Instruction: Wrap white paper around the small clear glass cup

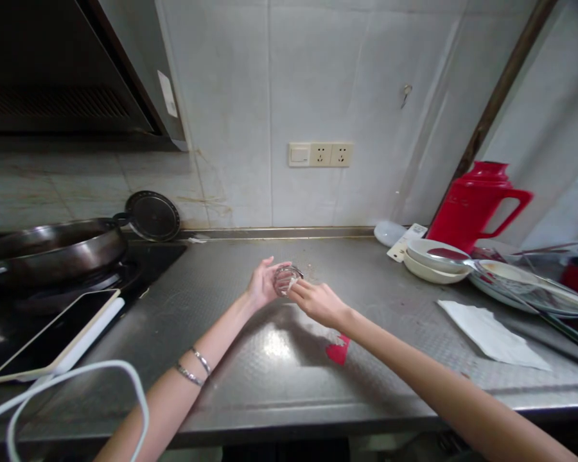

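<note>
Above the middle of the metal counter, my left hand (261, 284) is closed around the side of a small clear glass (284, 280) with a round rim. Its mouth is turned partly towards me, and the palm shows through it. My right hand (318, 303) pinches a crumpled white tissue (293, 282) against the rim on the right side. The fingertips partly hide the tissue. Below the right wrist, a torn red sticker (338, 350) lies flat on the counter.
On the left, a steel pan (52, 253) sits on the black stove, near a phone (58, 333) with a white cable. To the right are a folded white napkin (494, 337), stacked white bowls (433, 273), patterned plates and a red thermos (474, 208). Sockets (320, 154) are on the wall.
</note>
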`<state>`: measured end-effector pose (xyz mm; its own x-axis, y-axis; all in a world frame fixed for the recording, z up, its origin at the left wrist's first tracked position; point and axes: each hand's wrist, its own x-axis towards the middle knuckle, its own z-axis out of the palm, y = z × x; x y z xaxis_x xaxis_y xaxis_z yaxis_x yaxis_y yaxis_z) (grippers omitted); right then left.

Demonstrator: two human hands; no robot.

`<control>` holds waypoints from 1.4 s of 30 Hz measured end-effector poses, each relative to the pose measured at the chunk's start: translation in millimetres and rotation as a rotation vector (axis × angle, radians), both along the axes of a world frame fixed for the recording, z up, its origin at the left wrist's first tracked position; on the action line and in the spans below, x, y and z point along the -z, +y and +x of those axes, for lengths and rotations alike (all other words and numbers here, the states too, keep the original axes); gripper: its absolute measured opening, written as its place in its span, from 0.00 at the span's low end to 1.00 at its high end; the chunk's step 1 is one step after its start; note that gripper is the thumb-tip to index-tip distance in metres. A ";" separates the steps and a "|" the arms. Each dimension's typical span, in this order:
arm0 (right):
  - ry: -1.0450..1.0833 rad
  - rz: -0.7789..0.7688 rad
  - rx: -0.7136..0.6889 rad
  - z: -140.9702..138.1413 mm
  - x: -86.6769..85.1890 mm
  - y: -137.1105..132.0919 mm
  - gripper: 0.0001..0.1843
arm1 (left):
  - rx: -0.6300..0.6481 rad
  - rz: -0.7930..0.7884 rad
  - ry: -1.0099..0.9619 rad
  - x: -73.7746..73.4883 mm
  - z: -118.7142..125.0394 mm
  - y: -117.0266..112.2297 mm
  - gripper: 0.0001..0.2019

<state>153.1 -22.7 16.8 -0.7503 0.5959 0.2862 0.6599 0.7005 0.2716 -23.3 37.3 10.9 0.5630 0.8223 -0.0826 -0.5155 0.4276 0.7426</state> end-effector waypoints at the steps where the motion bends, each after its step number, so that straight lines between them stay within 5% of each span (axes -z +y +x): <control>1: -0.064 0.020 -0.038 2.6 -2.4 0.1 0.11 | 0.033 -0.021 0.044 -0.1 -1.7 1.5 0.24; 5: -0.176 0.076 -0.178 6.0 -10.4 3.1 0.12 | 0.114 -0.121 0.184 5.5 -0.5 5.0 0.27; 8: -0.221 0.059 -0.163 2.2 -12.6 4.6 0.12 | 0.040 -0.164 0.298 11.7 5.8 5.0 0.20; 14: -0.153 0.028 0.164 -22.9 -2.0 -8.7 0.11 | -0.180 -0.101 0.216 13.1 19.6 -4.4 0.13; 22: 0.379 -0.229 0.442 -59.3 -1.5 -22.3 0.12 | -0.318 -0.145 -0.016 6.2 32.1 -21.3 0.15; 28: 0.470 -0.133 0.334 -55.3 0.4 -14.8 0.09 | -0.304 -0.122 -0.110 1.4 30.9 -23.9 0.19; 33: 0.212 -0.010 0.192 -21.6 -11.5 -8.2 0.11 | -0.187 -0.033 -0.134 -7.9 23.0 -22.0 0.23; 36: -0.018 0.077 -0.020 -2.9 -25.3 -5.0 0.11 | -0.108 -0.028 -0.086 -10.8 12.8 -14.1 0.26; 42: -0.282 0.141 -0.219 8.7 -40.3 -0.9 0.11 | 0.037 -0.121 0.166 1.1 9.4 -7.1 0.22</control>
<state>161.8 -23.6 57.1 -0.9164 0.3824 0.1180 0.3845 0.7592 0.5252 -13.9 30.2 9.8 0.5633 0.7795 -0.2738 -0.3722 0.5353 0.7583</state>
